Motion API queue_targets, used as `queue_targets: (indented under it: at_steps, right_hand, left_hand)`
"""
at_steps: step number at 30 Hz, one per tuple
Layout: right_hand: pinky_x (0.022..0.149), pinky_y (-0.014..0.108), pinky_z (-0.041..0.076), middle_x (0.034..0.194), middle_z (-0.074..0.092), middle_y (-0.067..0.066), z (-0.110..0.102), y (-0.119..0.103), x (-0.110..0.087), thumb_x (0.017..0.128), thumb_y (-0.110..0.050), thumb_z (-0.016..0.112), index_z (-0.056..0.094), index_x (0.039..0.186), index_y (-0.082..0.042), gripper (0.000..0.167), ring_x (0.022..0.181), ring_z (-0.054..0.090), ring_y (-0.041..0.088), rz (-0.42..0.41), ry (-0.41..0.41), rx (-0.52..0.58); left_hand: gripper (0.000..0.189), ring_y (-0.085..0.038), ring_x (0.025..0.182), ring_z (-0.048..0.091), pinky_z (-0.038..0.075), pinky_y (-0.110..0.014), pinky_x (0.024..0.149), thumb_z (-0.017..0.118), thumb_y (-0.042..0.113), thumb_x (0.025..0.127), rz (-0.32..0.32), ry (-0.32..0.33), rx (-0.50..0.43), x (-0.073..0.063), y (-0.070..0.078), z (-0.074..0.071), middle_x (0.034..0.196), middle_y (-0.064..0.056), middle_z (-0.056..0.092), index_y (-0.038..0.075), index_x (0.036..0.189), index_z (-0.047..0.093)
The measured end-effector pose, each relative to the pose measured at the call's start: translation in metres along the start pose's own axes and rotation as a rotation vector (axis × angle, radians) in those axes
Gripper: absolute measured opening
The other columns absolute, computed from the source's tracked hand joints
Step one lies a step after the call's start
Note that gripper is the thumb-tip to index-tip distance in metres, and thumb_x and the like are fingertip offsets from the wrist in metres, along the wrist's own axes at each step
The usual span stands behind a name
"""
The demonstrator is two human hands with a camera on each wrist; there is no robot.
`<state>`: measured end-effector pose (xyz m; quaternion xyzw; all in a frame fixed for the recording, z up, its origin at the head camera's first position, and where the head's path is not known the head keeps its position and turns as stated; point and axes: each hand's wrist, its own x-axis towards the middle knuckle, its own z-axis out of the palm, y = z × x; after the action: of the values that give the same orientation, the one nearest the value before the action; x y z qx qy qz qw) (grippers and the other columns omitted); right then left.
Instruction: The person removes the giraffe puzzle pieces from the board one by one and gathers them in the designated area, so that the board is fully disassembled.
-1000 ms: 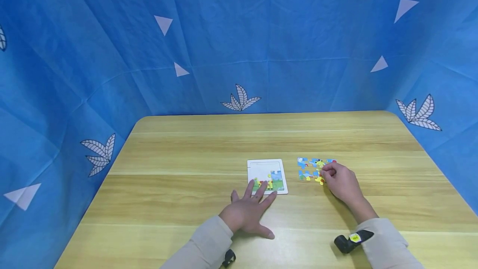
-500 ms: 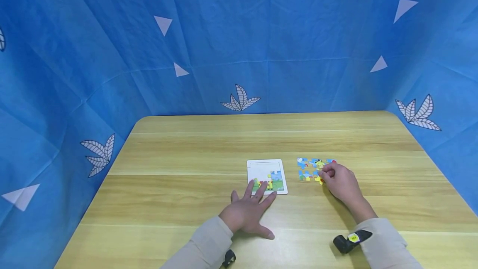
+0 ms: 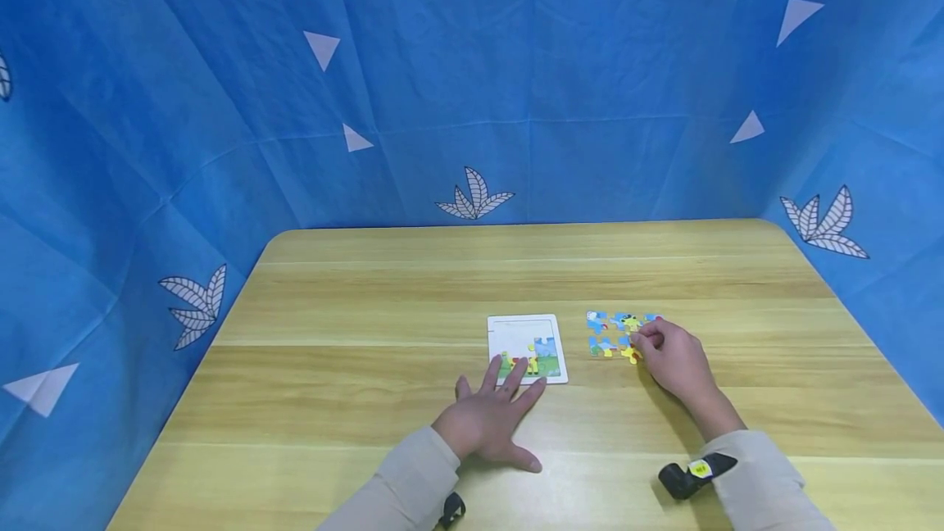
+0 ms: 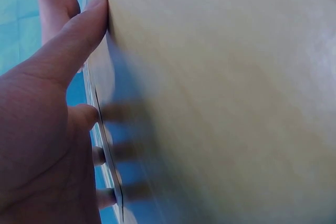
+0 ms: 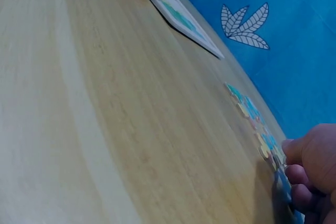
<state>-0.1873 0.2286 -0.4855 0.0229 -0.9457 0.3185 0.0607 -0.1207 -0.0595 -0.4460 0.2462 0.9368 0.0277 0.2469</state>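
The spread left hand [image 3: 490,420] rests on the tray [image 3: 522,328]; right of it, the curled right hand [image 3: 677,360] is at puzzle pieces [image 3: 606,347], hold unclear. Best pinch edges, lift straight.

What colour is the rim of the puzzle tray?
White: the rim shows best in the head view.

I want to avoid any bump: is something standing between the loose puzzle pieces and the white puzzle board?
Nothing visible does: only tabletop shows between the loose puzzle pieces and the white puzzle board. The left hand covers part of the board's near edge.
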Motion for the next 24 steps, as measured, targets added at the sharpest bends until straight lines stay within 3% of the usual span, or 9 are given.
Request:
queue_targets:
  at_steps: [11,19,24]
  right_hand:
    - [0.064,0.031,0.042,0.077,0.065,0.006,-0.002,-0.013,0.003,0.092,-0.018,0.059,0.065,0.094,-0.001,0.018,0.068,0.057,0.016,0.014,-0.016,0.047]
    - [0.070,0.033,0.046,0.084,0.065,0.009,0.002,-0.023,0.006,0.092,-0.019,0.058,0.066,0.101,0.000,0.022,0.082,0.062,0.023,0.016,-0.031,0.126]
    - [0.068,0.031,0.046,0.085,0.064,0.010,0.006,-0.034,0.008,0.092,-0.017,0.058,0.065,0.102,0.000,0.021,0.078,0.061,0.021,0.013,-0.063,0.176]
  left_hand:
    - [0.105,-0.033,0.145,-0.004,0.018,-0.071,0.101,0.060,0.075,0.068,0.005,0.001,-0.002,-0.001,0.000,-0.001,0.160,0.003,-0.006,0.037,0.151,0.008]
    - [0.105,-0.033,0.145,-0.001,0.020,-0.071,0.101,0.059,0.076,0.068,0.000,0.005,0.020,0.000,0.000,-0.001,0.160,0.003,-0.004,0.038,0.151,0.008]
    - [0.105,-0.033,0.145,0.000,0.020,-0.070,0.101,0.060,0.076,0.068,-0.002,0.005,0.017,-0.001,0.001,-0.001,0.160,0.003,-0.003,0.039,0.151,0.008]
